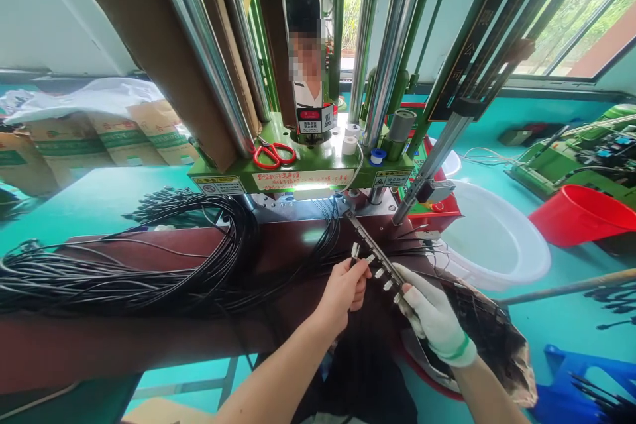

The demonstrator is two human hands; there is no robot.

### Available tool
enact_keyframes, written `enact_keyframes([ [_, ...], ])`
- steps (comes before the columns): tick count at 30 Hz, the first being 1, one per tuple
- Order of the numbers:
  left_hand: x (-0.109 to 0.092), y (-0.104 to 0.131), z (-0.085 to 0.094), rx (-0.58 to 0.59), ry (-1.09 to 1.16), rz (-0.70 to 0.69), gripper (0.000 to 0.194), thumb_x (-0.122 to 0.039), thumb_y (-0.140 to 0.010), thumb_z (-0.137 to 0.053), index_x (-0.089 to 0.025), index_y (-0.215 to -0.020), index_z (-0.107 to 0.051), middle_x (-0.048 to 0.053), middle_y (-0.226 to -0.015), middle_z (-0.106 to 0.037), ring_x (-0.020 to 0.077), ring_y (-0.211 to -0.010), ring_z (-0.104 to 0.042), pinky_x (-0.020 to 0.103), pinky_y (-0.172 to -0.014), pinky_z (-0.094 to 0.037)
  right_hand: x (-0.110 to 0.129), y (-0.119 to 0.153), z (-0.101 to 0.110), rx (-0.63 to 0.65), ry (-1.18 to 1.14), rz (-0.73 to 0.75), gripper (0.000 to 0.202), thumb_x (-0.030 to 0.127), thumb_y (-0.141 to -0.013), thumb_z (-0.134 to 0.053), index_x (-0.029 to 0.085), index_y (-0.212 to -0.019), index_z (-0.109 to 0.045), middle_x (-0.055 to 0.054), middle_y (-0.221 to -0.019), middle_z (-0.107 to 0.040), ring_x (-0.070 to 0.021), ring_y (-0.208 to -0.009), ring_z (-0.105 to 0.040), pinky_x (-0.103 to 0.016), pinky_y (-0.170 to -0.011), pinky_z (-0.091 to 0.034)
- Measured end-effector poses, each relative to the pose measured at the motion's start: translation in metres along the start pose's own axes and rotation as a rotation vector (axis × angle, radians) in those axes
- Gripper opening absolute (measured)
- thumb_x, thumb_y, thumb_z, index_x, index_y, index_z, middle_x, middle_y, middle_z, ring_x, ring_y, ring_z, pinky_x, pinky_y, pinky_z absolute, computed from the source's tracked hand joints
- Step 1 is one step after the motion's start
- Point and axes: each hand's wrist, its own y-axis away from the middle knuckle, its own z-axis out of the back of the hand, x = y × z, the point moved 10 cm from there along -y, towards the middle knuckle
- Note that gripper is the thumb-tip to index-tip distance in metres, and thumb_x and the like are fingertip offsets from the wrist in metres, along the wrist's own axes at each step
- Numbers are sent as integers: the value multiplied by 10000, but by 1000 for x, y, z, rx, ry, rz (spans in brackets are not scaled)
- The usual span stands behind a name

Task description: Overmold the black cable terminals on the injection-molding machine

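My bare left hand (344, 288) is closed, pinching a small metal-tipped connector (355, 251) between thumb and fingers, its silver end pointing up. Another silver tip (370, 259) shows right beside the thumb. In a white glove with a green cuff, my right hand (433, 315) grips the near end of a long metal mould bar (373, 249). Several silver connector ends stick out along the bar's left side. The bar slants away toward the press bed (278, 209), its far end close to it. Black cables (325, 238) run from the bed across the brown table.
A green press (228, 169) with steel columns stands ahead, red scissors (273, 155) on its ledge. A large coil of black cable (238, 232) lies left. At right are a white basin (489, 232), a red bucket (581, 212) and a blue stool (571, 371). A panel reflects a person.
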Motion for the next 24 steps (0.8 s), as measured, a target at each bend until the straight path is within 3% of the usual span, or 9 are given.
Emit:
enact_keyframes([
  [15, -1, 2, 4, -9, 1, -13, 285, -420, -735, -540, -186, -619, -424, -120, -378, -215, 15, -313, -122, 163, -309, -75, -6, 0, 2, 2, 23, 9, 538, 436, -816, -509, 153, -1266, -423, 21, -570, -493, -17, -337, -288, -137, -283, -208],
  [20, -2, 4, 3, -3, -12, -15, 292, -431, -734, -535, -187, -619, -424, -119, -382, -220, 15, -312, -121, 158, -304, -75, -3, 1, 1, -11, 22, 33, 561, 434, -818, -503, 121, -1275, -411, 18, -555, -489, -21, -347, -272, -155, -302, -177],
  [24, -2, 3, 5, -34, -47, -22, 308, -459, -721, -533, -191, -623, -417, -122, -392, -210, 17, -321, -109, 157, -309, -75, 3, 0, -2, 2, 71, 128, 519, 405, -819, -510, 112, -1245, -463, 0, -584, -500, -60, -444, -362, -194, -379, -285],
])
